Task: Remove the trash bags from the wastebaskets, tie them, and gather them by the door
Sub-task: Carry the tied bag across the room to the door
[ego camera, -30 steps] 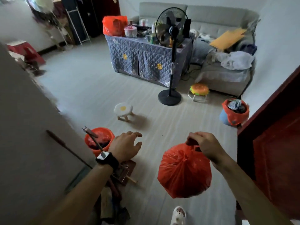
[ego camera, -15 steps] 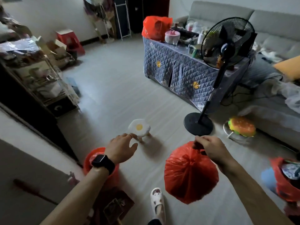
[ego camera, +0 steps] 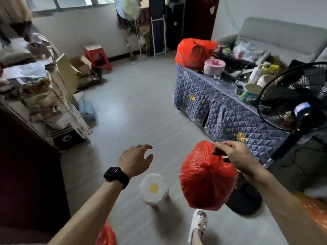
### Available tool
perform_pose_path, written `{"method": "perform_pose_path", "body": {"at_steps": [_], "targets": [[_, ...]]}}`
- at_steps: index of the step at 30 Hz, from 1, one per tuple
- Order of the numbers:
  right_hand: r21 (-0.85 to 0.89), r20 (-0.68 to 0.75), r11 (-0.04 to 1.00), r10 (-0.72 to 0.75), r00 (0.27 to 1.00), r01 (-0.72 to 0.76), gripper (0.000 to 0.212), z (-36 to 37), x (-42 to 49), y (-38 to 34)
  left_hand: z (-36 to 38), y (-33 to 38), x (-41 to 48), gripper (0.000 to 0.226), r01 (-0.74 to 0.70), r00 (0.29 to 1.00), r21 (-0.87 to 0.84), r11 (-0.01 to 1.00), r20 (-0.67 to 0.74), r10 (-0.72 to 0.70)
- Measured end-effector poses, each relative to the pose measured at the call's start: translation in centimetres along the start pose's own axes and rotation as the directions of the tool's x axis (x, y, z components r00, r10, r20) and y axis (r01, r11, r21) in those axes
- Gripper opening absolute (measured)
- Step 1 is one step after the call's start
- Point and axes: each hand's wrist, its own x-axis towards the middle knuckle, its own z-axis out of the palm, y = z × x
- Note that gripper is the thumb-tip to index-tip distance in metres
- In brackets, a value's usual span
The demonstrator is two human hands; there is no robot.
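Observation:
A tied red trash bag (ego camera: 205,181) hangs in the air in front of me, knotted at the top. My right hand (ego camera: 233,154) is shut on its knot and holds it up. My left hand (ego camera: 135,160) floats to the left of the bag with fingers spread and nothing in it; a black watch is on its wrist. The red edge of a bag-lined wastebasket (ego camera: 106,236) shows at the bottom, under my left forearm. Another red bag (ego camera: 192,52) stands on the quilted table (ego camera: 212,110).
A small egg-shaped stool (ego camera: 153,188) stands on the floor just below my hands. A black standing fan (ego camera: 297,103) with its round base (ego camera: 244,198) is on the right. Cluttered shelves (ego camera: 46,96) line the left wall. A grey sofa (ego camera: 283,38) lies behind the table. My slippered foot (ego camera: 198,225) is at the bottom.
The view has swung left and moved forward into the room: the stool is now under my hands, and the right-hand wastebasket has left the frame. My right hand still carries the bag.

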Motion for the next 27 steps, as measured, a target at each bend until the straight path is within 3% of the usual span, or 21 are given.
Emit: {"method": "perform_pose_path", "body": {"at_steps": [13, 20, 27], "targets": [[-0.06, 0.264, 0.994, -0.069, 0.962, 0.088, 0.031, 1.1, 42.6, -11.7, -9.4, -3.0, 33.1, 0.045, 0.329, 0.936, -0.011, 0.944, -0.127, -0.328], [-0.041, 0.268, 0.99, -0.116, 0.956, 0.132, 0.034, 6.3, 63.8, -18.2, -13.0, -9.4, 53.2, 0.045, 0.37, 0.915, -0.061, 0.927, -0.146, -0.375], [0.06, 0.25, 0.994, -0.104, 0.963, 0.092, 0.034, 12.0, 83.8, -28.3, -21.6, -15.1, 75.2, 0.044, 0.354, 0.916, -0.073, 0.932, -0.173, -0.362]]}}
